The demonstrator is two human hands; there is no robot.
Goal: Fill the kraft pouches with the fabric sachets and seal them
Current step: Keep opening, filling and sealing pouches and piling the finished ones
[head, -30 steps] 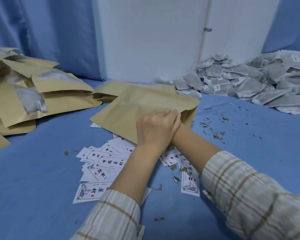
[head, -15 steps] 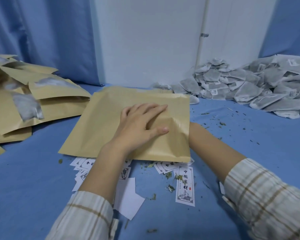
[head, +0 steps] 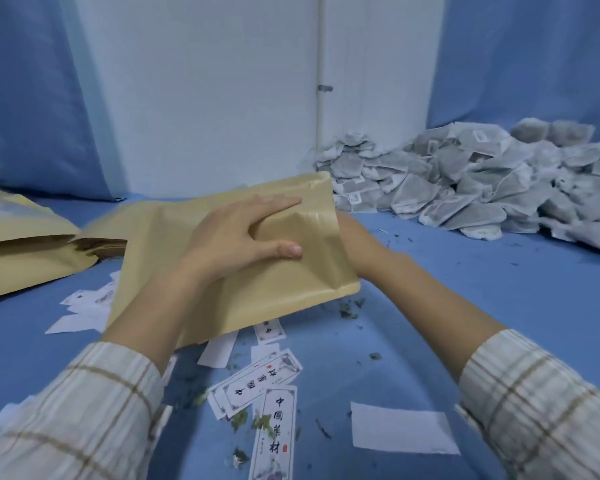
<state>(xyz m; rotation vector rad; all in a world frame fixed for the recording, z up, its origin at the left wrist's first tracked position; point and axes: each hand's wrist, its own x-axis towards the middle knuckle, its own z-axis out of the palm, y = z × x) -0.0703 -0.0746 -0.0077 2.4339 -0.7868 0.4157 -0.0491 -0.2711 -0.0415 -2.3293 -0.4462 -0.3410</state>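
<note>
A flat kraft pouch [head: 222,306] is held tilted above the blue surface at centre. My left hand [head: 236,237] lies on top of it near its right end, fingers straight across the paper and the thumb pressing beside a raised fold. My right forearm [head: 413,289] reaches in from the right and runs behind the pouch's right edge. The right hand itself is hidden by the pouch. A large heap of grey fabric sachets [head: 482,188] is piled against the wall at the back right.
More kraft pouches [head: 21,244] lie at the left edge. Printed paper labels [head: 274,424], blank white slips [head: 402,427] and loose herb crumbs are scattered on the blue surface below the pouch. A white wall with a pipe [head: 321,88] stands behind.
The pouch went from resting near the surface to lifted and tilted, its right end raised. My left hand slid toward that end. The camera view moved closer and lower.
</note>
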